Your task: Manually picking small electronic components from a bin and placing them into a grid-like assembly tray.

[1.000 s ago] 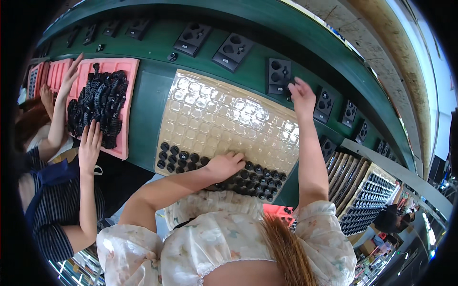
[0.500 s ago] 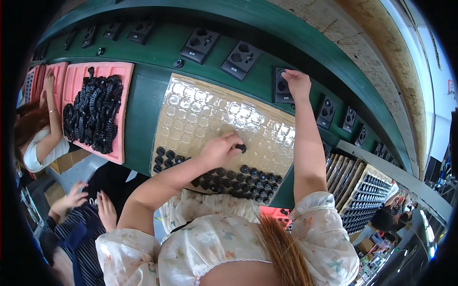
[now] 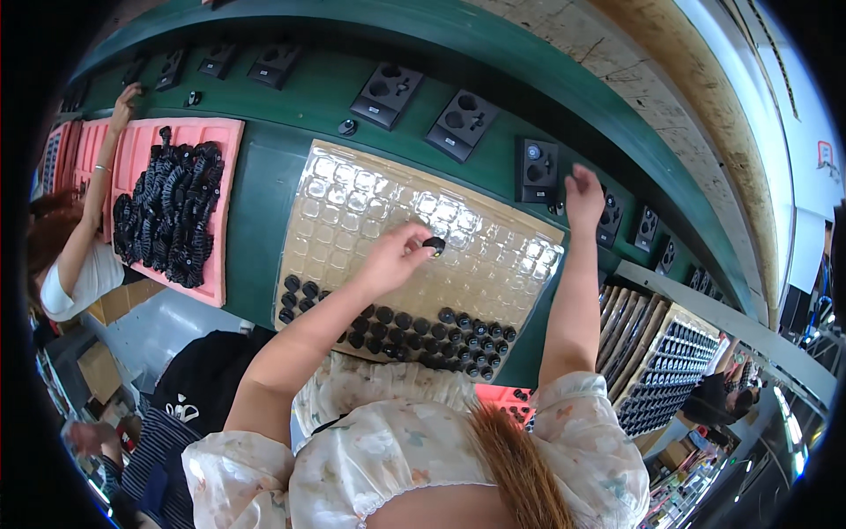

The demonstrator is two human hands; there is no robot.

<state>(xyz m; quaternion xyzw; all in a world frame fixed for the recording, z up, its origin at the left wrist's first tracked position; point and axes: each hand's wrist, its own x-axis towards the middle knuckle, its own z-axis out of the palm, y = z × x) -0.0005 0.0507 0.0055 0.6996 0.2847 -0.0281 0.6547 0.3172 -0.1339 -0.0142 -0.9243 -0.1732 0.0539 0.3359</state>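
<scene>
My left hand (image 3: 394, 259) pinches a small round black part (image 3: 434, 244) above a clear plastic tray (image 3: 352, 212) with rows of moulded pockets. Several similar black parts (image 3: 403, 321) fill the tray's near rows. My right hand (image 3: 584, 201) is raised over the green work surface, fingers loosely bent and apart, nothing visible in them. Just left of it sits a black box (image 3: 536, 181) with a round piece (image 3: 533, 152) in its upper hole. A small black part (image 3: 555, 209) lies by that box's near edge.
More black boxes with holes, such as this one (image 3: 461, 125), line the green surface (image 3: 264, 167). A pink tray (image 3: 226, 212) of ribbed black parts lies left, near a co-worker's arm (image 3: 106, 167). Stacked trays (image 3: 665, 370) stand at the right.
My right hand has come away from the black box, moving right and down. My left hand has shifted up and left with the black part. The co-worker's arm at left has reached farther forward.
</scene>
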